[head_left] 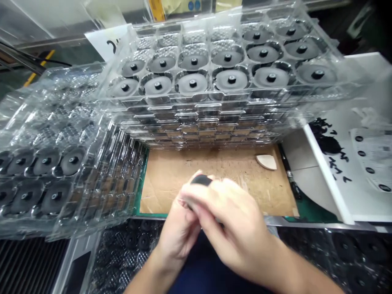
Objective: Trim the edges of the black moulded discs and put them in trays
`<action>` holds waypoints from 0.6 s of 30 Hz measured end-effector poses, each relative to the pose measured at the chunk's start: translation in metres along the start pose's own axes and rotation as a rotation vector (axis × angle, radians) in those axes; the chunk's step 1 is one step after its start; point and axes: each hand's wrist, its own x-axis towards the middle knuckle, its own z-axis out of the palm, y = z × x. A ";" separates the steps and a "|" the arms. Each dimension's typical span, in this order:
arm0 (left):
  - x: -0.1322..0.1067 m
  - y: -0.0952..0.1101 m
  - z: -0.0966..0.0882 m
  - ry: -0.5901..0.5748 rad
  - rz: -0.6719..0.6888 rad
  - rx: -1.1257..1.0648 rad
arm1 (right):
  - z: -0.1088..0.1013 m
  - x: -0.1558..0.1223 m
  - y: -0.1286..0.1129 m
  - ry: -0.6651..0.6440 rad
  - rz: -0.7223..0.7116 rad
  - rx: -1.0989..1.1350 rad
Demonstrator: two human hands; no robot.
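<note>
Both hands meet over the near edge of a brown board (171, 171). My left hand (177, 228) is closed around a small black round part (201, 179), whose top shows above the fingers. My right hand (235, 228) lies across the left hand with its fingers pressed on the same part; the fingers are smeared by motion. A stack of clear plastic trays (214, 110) stands just beyond the board, its top tray filled with grey discs (232, 79) with black hubs.
A second stack of clear trays (92, 179) with dark discs (45, 161) sits at the left. A white wedge-shaped piece (267, 161) lies on the board. A white tray (346, 192) with black scraps and a paper sheet is at the right. Dark parts (137, 241) fill a bin below.
</note>
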 end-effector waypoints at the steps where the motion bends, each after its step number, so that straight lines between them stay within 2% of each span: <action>1: -0.001 0.003 0.002 -0.009 0.003 -0.010 | -0.003 -0.003 -0.001 -0.045 -0.006 0.039; 4: -0.002 0.009 0.002 -0.072 -0.033 -0.041 | -0.017 -0.018 0.000 -0.132 0.074 0.020; 8: -0.001 0.005 0.002 -0.085 -0.079 -0.053 | -0.028 -0.024 0.005 -0.037 0.156 -0.231; 11: -0.001 0.000 0.002 -0.128 -0.126 -0.041 | -0.028 -0.010 0.013 -0.015 0.021 -0.312; 13: -0.002 -0.002 0.000 -0.162 -0.146 -0.052 | -0.027 0.004 0.023 -0.122 -0.148 -0.190; 15: -0.002 -0.002 -0.004 -0.158 -0.160 -0.064 | -0.025 0.013 0.035 -0.196 -0.210 -0.103; 16: -0.002 -0.001 -0.005 -0.145 -0.173 -0.067 | -0.024 0.014 0.042 -0.184 -0.171 -0.092; 18: -0.002 0.001 -0.008 -0.107 -0.194 -0.079 | -0.022 0.008 0.055 -0.090 0.030 -0.075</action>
